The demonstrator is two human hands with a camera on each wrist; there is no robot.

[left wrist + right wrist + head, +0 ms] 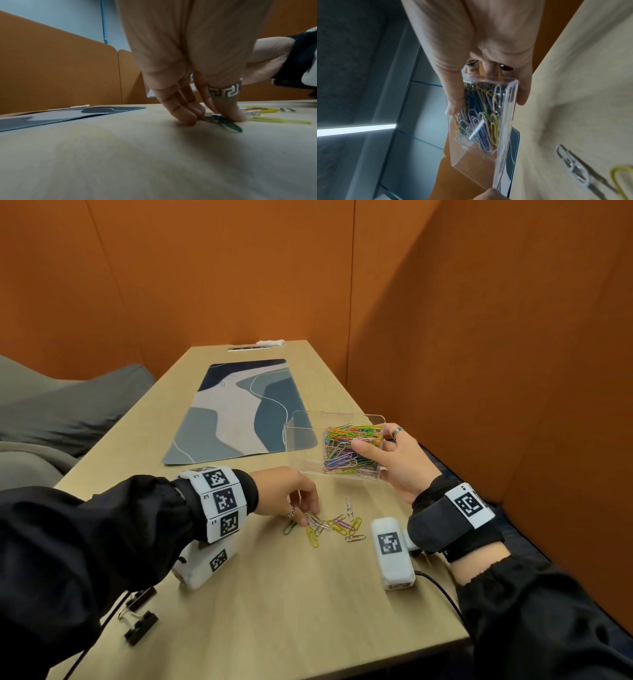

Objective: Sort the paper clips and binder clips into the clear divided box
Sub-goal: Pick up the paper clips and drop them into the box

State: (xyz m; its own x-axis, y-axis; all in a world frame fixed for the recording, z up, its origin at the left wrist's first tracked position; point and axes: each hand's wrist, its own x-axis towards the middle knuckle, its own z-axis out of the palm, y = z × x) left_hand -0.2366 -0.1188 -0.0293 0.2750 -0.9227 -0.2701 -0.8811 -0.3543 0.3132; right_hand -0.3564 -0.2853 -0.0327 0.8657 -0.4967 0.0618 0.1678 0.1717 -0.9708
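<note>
My right hand (375, 440) grips the clear divided box (305, 440) and holds it tilted above the table, thumb on the near side and fingers behind. One compartment is packed with coloured paper clips (346, 446); the other looks empty. In the right wrist view my right hand (488, 100) holds the box (506, 121) by its end. My left hand (306, 517) reaches down into several loose paper clips (339, 525) on the table. Its fingers and thumb (211, 119) pinch a green clip (228, 124). Two black binder clips (140, 628) lie near the front left edge.
A blue and grey desk mat (236, 409) covers the middle of the wooden table (274, 594). Orange partition walls (479, 337) close off the far and right sides. Grey seating (51, 412) is at the left. A black cable (445, 597) trails to the front right edge.
</note>
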